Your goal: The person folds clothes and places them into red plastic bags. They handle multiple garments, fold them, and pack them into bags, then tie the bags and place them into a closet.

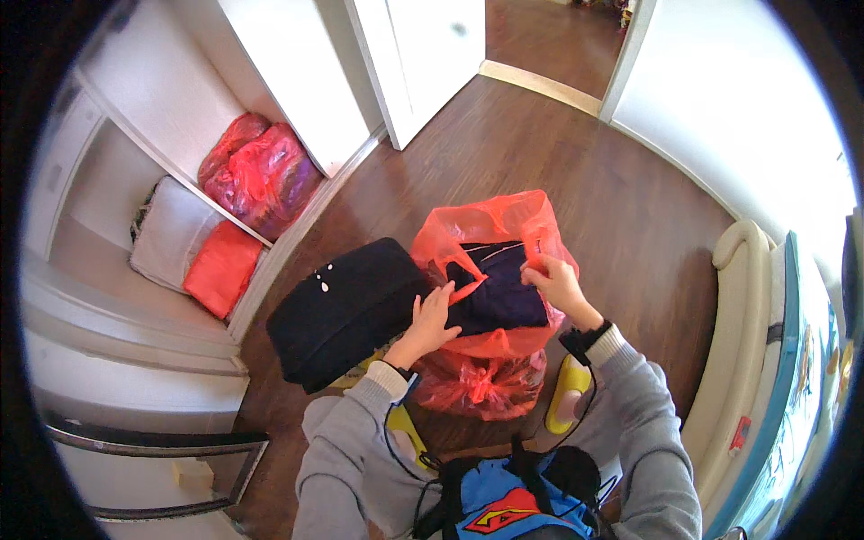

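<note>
A red plastic bag (503, 343) stands with its mouth spread on the wooden floor, and dark folded clothing (503, 290) lies inside it. My right hand (557, 283) pinches the bag's rim on the right side. Over the left rim, beside a loose handle flap, my left hand (428, 322) has its fingers apart; it may be touching the plastic. A second red plastic bag (480, 388), knotted at the top, sits between my feet, just nearer to me. Left of the bags lies a black fabric bundle (344, 314) with small white marks.
A cupboard with open compartments at left holds a full red bag (263, 175), a grey-white folded textile (172, 233) and a red packet (223, 270). A white door (432, 61) stands ajar ahead. A cream padded edge (729, 351) runs along the right. A dark-framed panel (169, 472) is lower left.
</note>
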Tool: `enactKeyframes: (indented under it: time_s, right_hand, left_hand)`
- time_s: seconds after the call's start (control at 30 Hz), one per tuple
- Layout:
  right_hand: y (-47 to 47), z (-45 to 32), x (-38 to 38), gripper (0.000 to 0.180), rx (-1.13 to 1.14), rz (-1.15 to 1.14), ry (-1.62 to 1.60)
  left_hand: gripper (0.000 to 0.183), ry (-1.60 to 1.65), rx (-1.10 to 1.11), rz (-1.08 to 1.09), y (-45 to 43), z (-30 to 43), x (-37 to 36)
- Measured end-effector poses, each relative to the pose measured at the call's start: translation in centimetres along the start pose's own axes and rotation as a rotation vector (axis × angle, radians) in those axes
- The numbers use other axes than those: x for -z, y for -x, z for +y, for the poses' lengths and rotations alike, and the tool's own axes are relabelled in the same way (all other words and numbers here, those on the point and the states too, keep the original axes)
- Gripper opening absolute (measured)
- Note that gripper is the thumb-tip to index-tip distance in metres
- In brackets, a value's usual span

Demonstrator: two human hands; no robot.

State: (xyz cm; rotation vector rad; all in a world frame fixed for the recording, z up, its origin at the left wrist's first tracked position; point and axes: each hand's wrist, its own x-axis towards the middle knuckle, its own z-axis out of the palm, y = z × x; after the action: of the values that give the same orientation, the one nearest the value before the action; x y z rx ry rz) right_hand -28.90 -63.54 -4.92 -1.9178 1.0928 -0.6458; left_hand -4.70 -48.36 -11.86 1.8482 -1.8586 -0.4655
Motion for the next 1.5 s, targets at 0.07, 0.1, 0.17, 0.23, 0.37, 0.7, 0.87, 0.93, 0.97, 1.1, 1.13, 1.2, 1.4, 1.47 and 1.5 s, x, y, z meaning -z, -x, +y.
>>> enactKeyframes:
  time_s: [0.07, 0.1, 0.17, 0.23, 0.37, 0.7, 0.87, 0.93, 0.97, 1.1, 1.13, 1.2, 1.4, 1.47, 1.5]
  right_hand:
    - [-0.7, -0.7, 2.1, 0.016, -0.038, 0.015, -0.254]
    - [-0.8, -1.0, 3.7, 0.014, -0.043, 0.042, -0.428]
    - [-1.3, -1.3, 7.2, 0.018, -0.103, 0.266, -0.475]
    - [-1.5, -1.4, 10.1, 0.020, 0.016, 0.425, -0.715]
    - [-0.8, -1.6, 13.1, 0.021, -0.028, 0.450, -0.853]
    - [3.8, -4.6, 8.7, 0.018, 0.247, -0.002, -0.040]
    - [4.3, -6.8, 3.4, 0.014, 0.503, -0.159, 0.009]
    - [4.3, -7.3, 2.9, 0.015, 0.473, -0.191, 0.003]
    - [4.2, -7.4, 3.1, 0.016, 0.473, -0.155, 0.010]
    - [3.2, -5.6, 3.7, 0.038, 0.259, -0.135, -0.274]
    - [2.9, -4.5, 3.1, 0.048, 0.397, -0.118, -0.104]
    - [2.2, -1.6, 1.7, 0.067, 0.489, -0.187, 0.087]
    - [-0.1, 8.4, -3.8, 0.023, 0.365, -0.081, -0.145]
    - [-0.5, 10.1, -3.7, 0.022, -0.013, 0.071, -0.687]
    - [-0.7, 10.5, -3.2, 0.027, -0.292, 0.150, -0.889]
  left_hand:
    - [0.050, -0.099, 0.130, -0.367, -1.1, -0.6, -0.1]
    - [0.042, -0.162, 0.201, -0.553, -1.5, -0.5, 0.3]
    - [0.022, 0.188, 0.268, -0.396, -2.3, 0.0, 2.4]
    - [0.016, 0.447, 0.268, -0.161, -3.6, 1.4, 5.5]
    - [0.022, 0.728, 0.287, 0.175, -6.3, 5.2, 12.6]
    - [0.023, 0.516, -0.096, 0.132, -6.2, 11.5, 8.8]
    - [0.061, 0.458, -0.276, 0.081, -6.5, 13.1, 3.6]
    - [0.061, 0.538, -0.151, -0.058, -5.9, 12.9, 2.6]
    - [0.054, 0.567, -0.186, 0.053, -5.7, 12.6, 2.4]
    - [0.024, 0.787, -0.058, 0.048, -5.0, 10.4, 2.9]
    - [0.018, 0.947, 0.036, -0.011, -5.0, 10.0, 2.9]
    - [0.014, 0.927, -0.023, 0.123, -5.3, 9.5, 2.7]
    - [0.019, 1.092, 0.038, -0.007, -6.0, 7.9, 3.1]
    - [0.022, 1.146, -0.015, 0.051, -6.3, 6.9, 4.6]
    - [0.024, 1.194, -0.049, 0.071, -6.5, 6.5, 5.5]
